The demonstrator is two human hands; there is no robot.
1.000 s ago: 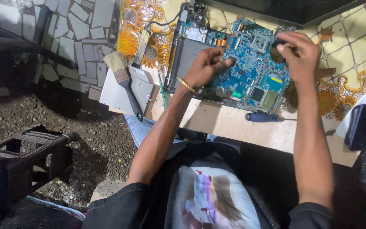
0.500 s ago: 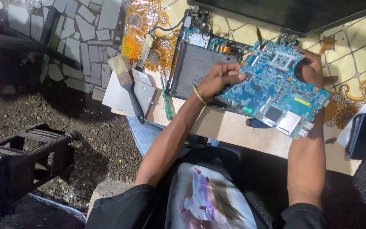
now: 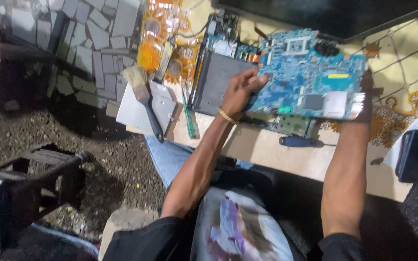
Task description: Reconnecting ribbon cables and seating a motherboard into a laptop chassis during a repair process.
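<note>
Over the low pale wooden worktop [image 3: 267, 154], the person holds a blue rectangular printed circuit board [image 3: 310, 77] lifted clear and tilted towards the head camera, I'd guess so the component side catches the light. The left hand [image 3: 242, 91] has its fingers closed on the board's left edge, thumb underneath, a thin gold bracelet [image 3: 227, 116] at the wrist. The right hand [image 3: 364, 104] is mostly hidden behind the board's right edge; it seems to steady that side, but I cannot tell how its fingers are set. Holding by the edges keeps skin off the chips.

Beneath the board lies an opened dark grey laptop base [image 3: 216, 82], with cables running off at the top. A pale-bristled paintbrush with a black handle [image 3: 143, 99] rests on a flat silver metal plate [image 3: 146, 108] to the left, within easy reach. A blue-handled screwdriver [image 3: 298, 141] lies just under the raised board. A black pouch [image 3: 416, 155] sits at the right edge.
</note>
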